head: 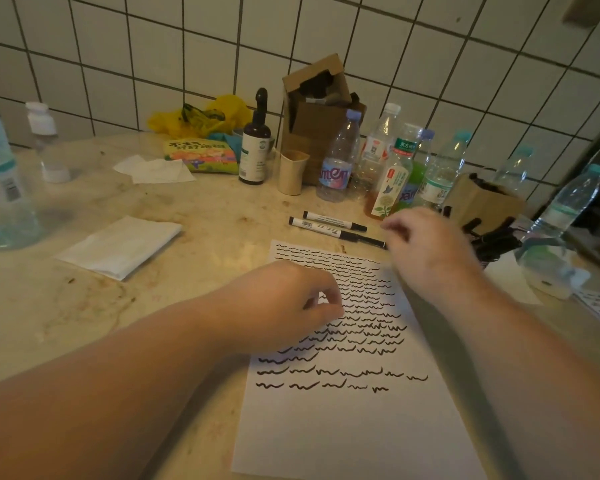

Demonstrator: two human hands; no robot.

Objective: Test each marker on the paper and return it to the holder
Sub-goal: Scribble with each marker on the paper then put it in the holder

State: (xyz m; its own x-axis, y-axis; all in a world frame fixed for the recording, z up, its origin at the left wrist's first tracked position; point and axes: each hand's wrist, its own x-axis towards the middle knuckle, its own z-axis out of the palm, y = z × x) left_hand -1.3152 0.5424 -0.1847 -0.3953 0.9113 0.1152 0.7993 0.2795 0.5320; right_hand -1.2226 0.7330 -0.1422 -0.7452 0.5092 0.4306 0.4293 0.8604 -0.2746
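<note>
A white paper [357,420] covered with rows of black squiggles lies on the counter in front of me. My left hand [288,303] rests on its upper left part with loosely curled fingers and holds nothing. Two capped black-and-white markers [329,225] lie side by side just beyond the paper's top edge. A thin black marker end [371,240] reaches to the fingers of my right hand [426,247], which is blurred; I cannot tell whether it grips it. To the right, a dark holder [492,242] contains several black markers.
Several plastic bottles [336,161] and a cardboard box [316,116] line the tiled wall behind the markers. A brown cardboard box [482,199] stands behind the holder. A folded tissue [118,247] and a large water bottle [0,188] are at the left.
</note>
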